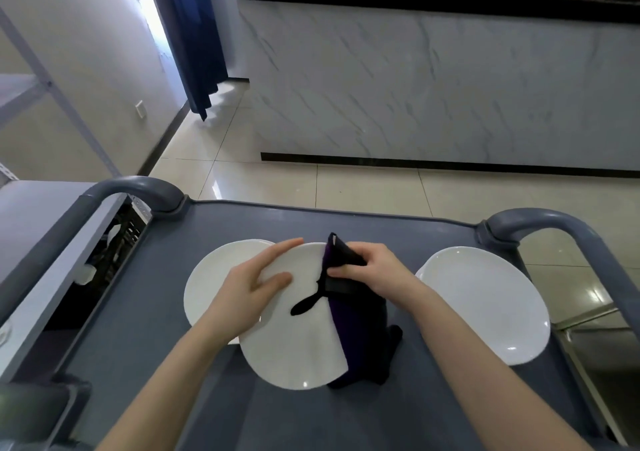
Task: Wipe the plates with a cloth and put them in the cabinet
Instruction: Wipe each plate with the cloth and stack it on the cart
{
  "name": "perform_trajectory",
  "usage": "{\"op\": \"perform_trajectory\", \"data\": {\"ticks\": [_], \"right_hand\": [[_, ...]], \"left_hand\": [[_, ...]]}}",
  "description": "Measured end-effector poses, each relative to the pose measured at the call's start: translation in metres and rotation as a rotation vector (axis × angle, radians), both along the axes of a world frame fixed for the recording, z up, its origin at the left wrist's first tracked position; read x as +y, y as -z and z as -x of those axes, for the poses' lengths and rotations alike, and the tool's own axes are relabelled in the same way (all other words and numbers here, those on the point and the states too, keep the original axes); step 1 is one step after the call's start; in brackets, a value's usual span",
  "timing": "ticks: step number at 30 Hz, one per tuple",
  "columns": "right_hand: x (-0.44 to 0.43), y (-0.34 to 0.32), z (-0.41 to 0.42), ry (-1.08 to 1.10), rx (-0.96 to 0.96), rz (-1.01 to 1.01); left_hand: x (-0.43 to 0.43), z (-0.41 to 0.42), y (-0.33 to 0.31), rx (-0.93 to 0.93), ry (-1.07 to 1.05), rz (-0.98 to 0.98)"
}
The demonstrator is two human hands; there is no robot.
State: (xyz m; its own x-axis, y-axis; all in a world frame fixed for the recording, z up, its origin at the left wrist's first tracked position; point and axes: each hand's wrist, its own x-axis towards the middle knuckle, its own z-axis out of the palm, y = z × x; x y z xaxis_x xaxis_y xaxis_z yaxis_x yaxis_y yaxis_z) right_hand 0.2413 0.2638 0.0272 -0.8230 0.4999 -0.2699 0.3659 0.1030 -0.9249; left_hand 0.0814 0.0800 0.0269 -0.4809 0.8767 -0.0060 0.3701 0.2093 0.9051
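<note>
Wiping plate [294,339], rim pinched in left grip [252,288], cloth [360,329] pinched in right grip [377,270]; likely early: left plate [211,277], right plate [485,298] outside grips waiting, cabinet step undone.

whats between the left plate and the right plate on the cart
Head view: a third white plate, the left hand holding it, and the right hand gripping a dark cloth.

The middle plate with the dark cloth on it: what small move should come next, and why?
Probably the right hand should draw the cloth leftward across the middle plate. The cloth sits folded over only the plate's right edge, most of the white face is uncovered, and the left hand holds the plate's left side, which should steady it.
</note>
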Motion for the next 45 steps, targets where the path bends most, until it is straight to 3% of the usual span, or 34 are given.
{"op": "perform_trajectory", "data": {"ticks": [6, 10, 14, 20, 25, 28, 32, 36, 39, 42, 45], "right_hand": [[-0.033, 0.039, -0.026, 0.324, 0.183, 0.306], [-0.069, 0.061, -0.040, 0.619, 0.262, 0.558], [-0.101, 0.069, -0.040, 0.694, 0.250, 0.720], [-0.064, 0.046, -0.046, 0.618, 0.204, 0.562], [-0.027, 0.004, -0.045, 0.232, 0.132, 0.187], [-0.024, -0.008, -0.036, 0.089, 0.067, 0.041], [-0.027, -0.006, -0.039, 0.264, 0.181, 0.130], [-0.035, 0.004, -0.041, 0.696, 0.374, 0.546], [-0.051, 0.010, -0.034, 0.871, 0.416, 0.742], [-0.069, 0.020, -0.030, 0.915, 0.375, 0.839], [-0.064, 0.022, -0.038, 0.854, 0.313, 0.867]], "left_hand": [[-0.018, -0.013, 0.019, -0.178, -0.181, -0.070], [-0.016, -0.035, 0.031, -0.467, -0.518, -0.245], [-0.004, -0.050, 0.035, -0.615, -0.685, -0.276], [-0.006, -0.028, 0.027, -0.386, -0.368, -0.148], [0.009, 0.000, -0.010, -0.140, 0.132, 0.098], [0.021, 0.002, -0.024, -0.043, 0.241, 0.193], [0.013, 0.000, -0.016, -0.187, -0.041, 0.081], [-0.001, -0.026, 0.012, -0.573, -0.350, -0.131], [0.012, -0.059, 0.025, -0.841, -0.477, -0.215], [0.024, -0.068, 0.022, -0.684, -0.658, -0.317], [0.019, -0.061, 0.024, -0.550, -0.595, -0.294]]}}
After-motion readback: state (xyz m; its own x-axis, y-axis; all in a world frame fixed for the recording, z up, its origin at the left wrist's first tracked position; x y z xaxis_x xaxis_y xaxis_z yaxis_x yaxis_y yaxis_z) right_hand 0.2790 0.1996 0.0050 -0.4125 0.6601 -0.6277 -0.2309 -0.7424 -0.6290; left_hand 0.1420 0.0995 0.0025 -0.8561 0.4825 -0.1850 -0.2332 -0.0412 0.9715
